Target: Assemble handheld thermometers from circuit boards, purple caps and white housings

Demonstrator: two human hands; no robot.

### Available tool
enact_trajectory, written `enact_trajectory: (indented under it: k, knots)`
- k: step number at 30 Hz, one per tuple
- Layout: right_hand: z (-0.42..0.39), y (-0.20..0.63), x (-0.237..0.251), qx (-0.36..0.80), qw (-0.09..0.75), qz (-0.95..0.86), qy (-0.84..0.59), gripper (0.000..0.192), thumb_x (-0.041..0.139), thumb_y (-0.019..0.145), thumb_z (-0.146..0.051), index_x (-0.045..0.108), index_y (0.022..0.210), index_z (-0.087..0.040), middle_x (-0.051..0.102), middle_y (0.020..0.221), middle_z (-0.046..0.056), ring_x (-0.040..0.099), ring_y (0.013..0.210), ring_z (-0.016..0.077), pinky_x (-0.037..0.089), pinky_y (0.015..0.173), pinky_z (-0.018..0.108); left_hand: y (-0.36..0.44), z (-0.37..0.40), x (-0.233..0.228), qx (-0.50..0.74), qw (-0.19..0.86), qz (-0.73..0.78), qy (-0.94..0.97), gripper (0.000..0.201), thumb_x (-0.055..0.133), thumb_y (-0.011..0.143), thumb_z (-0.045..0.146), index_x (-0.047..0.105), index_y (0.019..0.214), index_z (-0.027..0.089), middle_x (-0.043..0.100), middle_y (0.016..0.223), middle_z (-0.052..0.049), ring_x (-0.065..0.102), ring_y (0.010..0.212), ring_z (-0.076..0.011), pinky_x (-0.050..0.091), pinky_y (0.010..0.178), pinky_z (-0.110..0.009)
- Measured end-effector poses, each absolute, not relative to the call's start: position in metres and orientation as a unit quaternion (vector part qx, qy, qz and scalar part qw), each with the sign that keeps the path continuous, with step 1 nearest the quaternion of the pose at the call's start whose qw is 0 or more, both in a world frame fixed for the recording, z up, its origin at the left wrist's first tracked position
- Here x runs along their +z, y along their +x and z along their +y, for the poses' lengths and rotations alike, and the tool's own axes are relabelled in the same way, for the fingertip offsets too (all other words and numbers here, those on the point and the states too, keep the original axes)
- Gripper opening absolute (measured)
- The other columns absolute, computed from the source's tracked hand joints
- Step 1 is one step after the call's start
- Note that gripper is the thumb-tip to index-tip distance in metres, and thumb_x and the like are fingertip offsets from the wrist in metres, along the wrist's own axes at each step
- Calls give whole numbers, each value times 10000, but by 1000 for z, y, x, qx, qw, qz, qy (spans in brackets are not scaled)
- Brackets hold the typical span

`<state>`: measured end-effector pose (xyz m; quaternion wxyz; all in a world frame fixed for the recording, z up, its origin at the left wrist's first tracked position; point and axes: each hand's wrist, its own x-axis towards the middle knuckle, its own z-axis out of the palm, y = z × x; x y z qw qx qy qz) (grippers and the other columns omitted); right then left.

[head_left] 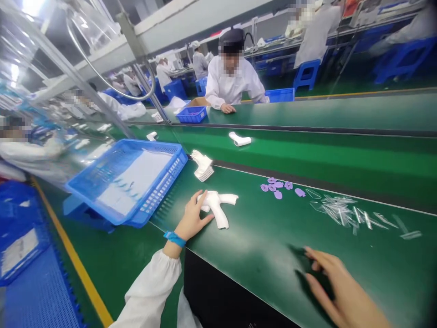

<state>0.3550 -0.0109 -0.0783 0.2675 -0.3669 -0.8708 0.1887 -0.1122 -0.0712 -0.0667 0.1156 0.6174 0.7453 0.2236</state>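
Two white gun-shaped plastic shells lie against each other on the green work table. My left hand, with a blue band at the wrist, touches their left end. Its fingers and thumb are spread on either side of that end. Just beyond them is a stack of similar white shells. At the lower right, my right hand hovers above the table with thumb and fingers apart, nothing between them. Beyond it lie small purple pieces and a loose pile of clear plastic strips.
A blue basket with white sheets inside stands left of the table. Across a green belt, carrying a white shell, a co-worker sits facing me. A small blue bin stands on the far side. A metal frame slants across the upper left.
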Motion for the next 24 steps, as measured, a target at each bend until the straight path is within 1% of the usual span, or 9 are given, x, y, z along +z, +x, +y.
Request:
enact_trajectory:
  k: [2,4,6,10,12,15,17,22,24]
  knots:
    - [-5,310,-78,203,213,-901,-318,693,572,1052,-451,286,1683,-481,725,1341,109,774,1091,344,689,834,529,-120,-58,-66,219,123,721,646,800,715,982,468,357,1685,335,420,1664,-167,417,1563,-389,353,1280,-590]
    - [4,266,-75,210,181,-910,-308,673,582,1066,-439,299,1677,-448,700,1401,101,743,1186,324,674,917,509,-125,-48,-69,226,118,701,666,744,712,990,450,408,1660,340,491,1613,-157,479,1510,-375,392,1252,-572]
    - [12,224,-70,196,177,-905,-333,705,626,1040,-518,341,1668,-374,646,1481,141,679,1293,364,641,978,550,-126,-44,-74,242,110,688,676,690,689,1012,421,428,1648,355,530,1588,-144,525,1462,-366,434,1219,-569]
    - [16,152,-65,162,178,-907,-346,992,750,904,-680,357,1675,-194,489,1642,236,462,1505,470,514,1129,668,-124,-49,-85,285,111,670,676,679,649,1049,381,368,1667,415,539,1604,-105,559,1440,-338,493,1200,-547]
    - [13,127,-65,160,172,-909,-345,945,768,907,-634,410,1645,-165,515,1617,240,478,1480,471,486,1146,679,-123,-52,-86,306,126,667,667,680,635,1058,358,344,1669,432,543,1599,-90,569,1450,-320,523,1193,-520]
    - [10,110,-66,161,168,-897,-375,608,673,1005,-368,518,1562,-178,632,1473,202,596,1318,423,521,1086,638,-122,-52,-86,337,143,679,636,674,621,1065,357,331,1671,404,489,1628,-111,595,1446,-315,561,1170,-497]
    - [10,110,-67,176,182,-888,-384,499,585,1034,-240,541,1528,-189,668,1391,174,631,1240,377,551,1039,566,-124,-51,-87,352,145,691,614,671,605,1071,365,320,1678,379,458,1639,-132,615,1427,-317,573,1158,-502]
    - [21,118,-66,240,246,-850,-399,411,442,1079,-160,521,1482,-144,684,1265,176,655,1102,314,558,945,480,-136,-45,-95,354,100,702,609,494,566,1072,390,521,1554,291,602,1472,-146,633,1367,-337,564,1140,-539]
    - [26,118,-65,246,252,-842,-409,392,483,1032,-120,562,1415,-142,705,1172,142,665,1016,283,553,902,439,-142,-44,-97,360,68,706,606,456,555,1064,420,596,1470,216,640,1408,-170,641,1322,-356,546,1137,-565]
